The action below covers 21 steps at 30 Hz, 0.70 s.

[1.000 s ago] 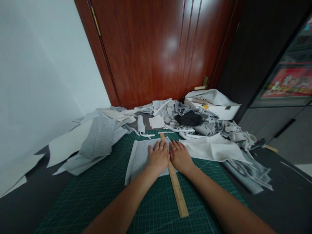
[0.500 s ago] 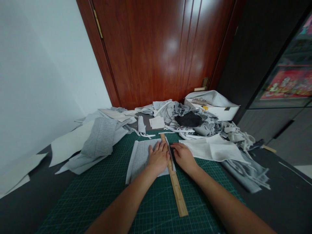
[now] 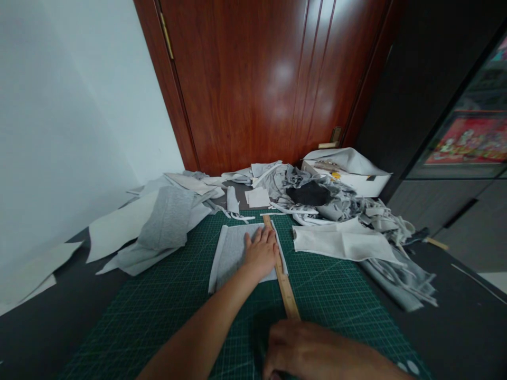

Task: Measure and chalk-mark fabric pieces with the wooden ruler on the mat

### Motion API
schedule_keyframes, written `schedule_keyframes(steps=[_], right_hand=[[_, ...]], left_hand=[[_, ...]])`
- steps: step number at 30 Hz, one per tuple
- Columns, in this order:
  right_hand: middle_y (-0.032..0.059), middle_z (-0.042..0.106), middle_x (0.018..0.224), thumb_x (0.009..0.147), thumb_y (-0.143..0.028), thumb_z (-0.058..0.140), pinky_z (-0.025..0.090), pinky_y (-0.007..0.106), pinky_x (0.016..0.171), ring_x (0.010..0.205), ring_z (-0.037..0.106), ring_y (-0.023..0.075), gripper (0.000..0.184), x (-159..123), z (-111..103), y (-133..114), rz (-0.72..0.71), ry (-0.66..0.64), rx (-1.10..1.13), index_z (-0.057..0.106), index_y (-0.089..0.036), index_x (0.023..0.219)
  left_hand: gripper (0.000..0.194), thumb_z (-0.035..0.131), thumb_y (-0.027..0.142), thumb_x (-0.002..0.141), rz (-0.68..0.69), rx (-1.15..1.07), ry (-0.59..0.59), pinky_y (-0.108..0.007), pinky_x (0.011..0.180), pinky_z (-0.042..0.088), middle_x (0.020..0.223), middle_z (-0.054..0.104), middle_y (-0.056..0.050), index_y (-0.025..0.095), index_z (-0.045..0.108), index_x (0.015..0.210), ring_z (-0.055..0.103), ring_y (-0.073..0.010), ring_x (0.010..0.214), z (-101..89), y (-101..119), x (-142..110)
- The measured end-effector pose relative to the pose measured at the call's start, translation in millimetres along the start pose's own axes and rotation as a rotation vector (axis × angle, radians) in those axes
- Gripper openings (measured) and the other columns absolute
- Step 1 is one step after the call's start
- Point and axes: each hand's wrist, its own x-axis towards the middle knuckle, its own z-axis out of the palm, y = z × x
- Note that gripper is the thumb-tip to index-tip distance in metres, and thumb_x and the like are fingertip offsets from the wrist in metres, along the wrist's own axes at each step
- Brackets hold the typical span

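My left hand (image 3: pixel 261 256) lies flat, fingers stretched out, pressing on a wooden ruler (image 3: pixel 284 287) and a piece of grey fabric (image 3: pixel 232 250). The ruler runs lengthwise over the fabric near its right edge, and a narrow strip of the fabric (image 3: pixel 280 245) shows to the right of it. The fabric lies on a green cutting mat (image 3: pixel 170 316) with a printed grid. Close to me, my right hand (image 3: pixel 295 345) covers the near end of the ruler. Its fingers are curled; a small dark bit shows beneath them at the frame's bottom edge, too little to name.
A white cloth piece (image 3: pixel 344 240) lies on the mat's right side. Grey and white fabric pieces (image 3: pixel 166 219) pile up at the left. Fabric scraps (image 3: pixel 273 182) and a white box (image 3: pixel 364 184) stand at the back, before a brown door (image 3: pixel 245 89).
My right hand has left the strip's right side and come back toward me, over the ruler's near end, its fingers now curled. My left hand stays on the ruler and fabric.
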Motion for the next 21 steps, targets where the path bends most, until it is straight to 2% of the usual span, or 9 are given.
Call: schedule_keyframes(steps=[2,7,10,12,14,16,19,21], right_hand=[[0.0008,0.065,0.091,0.089,-0.024,0.057,0.049,0.018,0.07,0.083,0.064,0.0146,0.006,3,7,5,-0.045,-0.026,-0.059,0.063,-0.026,0.092],[0.0027,0.066,0.089,0.086,-0.021,0.061,0.051,0.019,0.068,0.078,0.064,0.016,0.001,8,10,9,-0.014,-0.037,-0.079,0.062,-0.021,0.086],[0.0014,0.067,0.085,0.082,-0.015,0.064,0.049,0.019,0.068,0.077,0.064,0.016,0.006,5,3,4,-0.025,-0.038,-0.013,0.061,-0.02,0.081],[-0.0011,0.067,0.082,0.079,-0.013,0.066,0.047,0.019,0.066,0.074,0.063,0.0144,0.01,3,-9,5,0.035,0.033,0.098,0.06,-0.022,0.08],[-0.0028,0.064,0.077,0.08,-0.019,0.063,0.045,0.02,0.062,0.068,0.059,0.0129,0.006,5,-24,15,0.171,0.189,0.233,0.059,-0.023,0.082],[-0.0026,0.06,0.073,0.086,-0.028,0.056,0.043,0.021,0.06,0.066,0.056,0.0123,0.008,14,-40,37,0.273,0.421,0.368,0.056,-0.022,0.082],[-0.0006,0.058,0.073,0.083,-0.04,0.055,0.047,0.025,0.064,0.07,0.057,0.015,0.021,39,-53,87,0.344,0.807,0.561,0.05,-0.021,0.078],[-0.0004,0.057,0.071,0.078,-0.046,0.058,0.049,0.028,0.062,0.068,0.057,0.0167,0.028,59,-54,120,0.406,0.999,0.698,0.046,-0.021,0.076]], left_hand=[[0.049,0.023,0.034,0.097,-0.001,-0.005,0.008,-0.062,0.108,0.015,0.152,0.033,-0.007,0.021,0.038,0.142,0.022,-0.0284,0.14,-0.3,0,0],[0.049,0.022,0.034,0.097,0.0,-0.007,-0.006,-0.063,0.108,0.016,0.151,0.034,-0.007,0.021,0.037,0.142,0.022,-0.0288,0.14,-2.9,0,-1],[0.049,0.022,0.034,0.097,-0.003,0.0,-0.006,-0.063,0.108,0.016,0.151,0.033,-0.007,0.021,0.037,0.142,0.022,-0.0289,0.14,-3.9,0,-1],[0.049,0.022,0.034,0.097,0.0,-0.004,-0.008,-0.063,0.108,0.016,0.151,0.033,-0.006,0.023,0.037,0.142,0.022,-0.0288,0.14,-4.8,0,-1],[0.048,0.024,0.034,0.097,-0.003,-0.018,-0.037,-0.064,0.107,0.016,0.152,0.033,-0.006,0.025,0.037,0.142,0.022,-0.0294,0.14,-5.9,0,0],[0.048,0.026,0.037,0.097,-0.001,-0.024,-0.067,-0.066,0.106,0.017,0.152,0.032,-0.007,0.026,0.038,0.141,0.022,-0.0308,0.14,-6.8,0,0],[0.047,0.026,0.041,0.097,0.004,-0.004,-0.04,-0.066,0.106,0.017,0.151,0.034,-0.008,0.027,0.04,0.14,0.022,-0.0312,0.14,-7.0,0,-1],[0.049,0.025,0.044,0.097,0.0,0.006,-0.018,-0.066,0.106,0.017,0.15,0.035,-0.008,0.026,0.039,0.14,0.023,-0.0304,0.139,-6.5,0,-1]])
